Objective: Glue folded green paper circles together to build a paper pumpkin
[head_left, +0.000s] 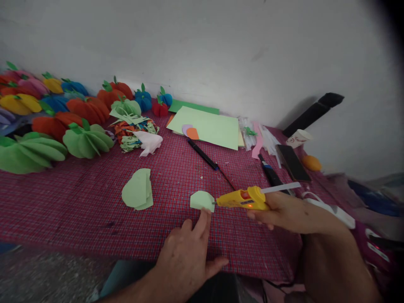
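We've got the small green paper piece (200,199) lying flat on the checked tabletop (170,185), right in the middle of things! Our left hand (187,248) grips nothing, thumb spread wide, a fingertip down on the piece's near edge. To the right of the piece, our right hand (277,212) is wrapped around the yellow glue gun (236,198), and look, the nozzle (214,203) is right at the piece's right edge, an orange light (250,206) glowing, a whitish glue stick (282,187) poking out behind! Left of the piece, pale green cut-outs (135,190) overlap. Beyond it lies a black pen (203,155), then a large pale green sheet (211,126). Far left of the piece, paper pumpkins (87,141) crowd together!
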`<state>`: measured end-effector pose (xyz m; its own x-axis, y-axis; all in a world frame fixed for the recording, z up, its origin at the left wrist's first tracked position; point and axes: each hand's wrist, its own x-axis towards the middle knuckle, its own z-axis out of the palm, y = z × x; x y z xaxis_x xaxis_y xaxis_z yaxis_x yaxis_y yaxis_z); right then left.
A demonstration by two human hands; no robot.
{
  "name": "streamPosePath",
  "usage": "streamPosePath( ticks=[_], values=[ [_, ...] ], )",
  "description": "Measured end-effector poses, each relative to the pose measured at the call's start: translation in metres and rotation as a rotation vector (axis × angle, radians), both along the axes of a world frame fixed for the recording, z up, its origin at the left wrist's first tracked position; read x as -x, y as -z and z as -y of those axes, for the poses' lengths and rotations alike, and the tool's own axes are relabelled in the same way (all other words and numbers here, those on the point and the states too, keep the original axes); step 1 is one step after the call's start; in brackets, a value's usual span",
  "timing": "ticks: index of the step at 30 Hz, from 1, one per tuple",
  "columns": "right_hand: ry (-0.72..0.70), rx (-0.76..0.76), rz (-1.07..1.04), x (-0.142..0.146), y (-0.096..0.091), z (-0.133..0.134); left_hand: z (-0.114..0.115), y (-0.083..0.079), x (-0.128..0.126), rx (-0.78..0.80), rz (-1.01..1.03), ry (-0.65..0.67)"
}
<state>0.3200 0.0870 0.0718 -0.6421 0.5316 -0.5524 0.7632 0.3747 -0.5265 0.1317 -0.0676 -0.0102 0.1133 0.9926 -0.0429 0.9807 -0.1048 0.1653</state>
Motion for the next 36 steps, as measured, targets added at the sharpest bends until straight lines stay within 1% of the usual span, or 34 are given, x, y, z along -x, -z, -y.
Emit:
streamPosePath(
  ticks=[7, 14, 22, 36],
  values=[
    [0.030, 0.019, -0.064, -0.002, 0.007, -0.003, 0.001, -0.001, 0.000, 0.018, 0.004, 0.003],
    [0.042, 0.019, -0.082, 0.006, 0.007, -0.003, 0.001, -0.002, 0.001, 0.005, -0.001, 0.018],
    [0.056, 0.054, -0.135, 0.009, 0.016, -0.004, 0.000, -0.003, 0.000, 0.008, 0.009, 0.016],
    [0.066, 0.049, -0.176, 0.023, 0.022, 0.000, 0.000, 0.001, 0.001, 0.003, 0.007, 0.015]
  ],
)
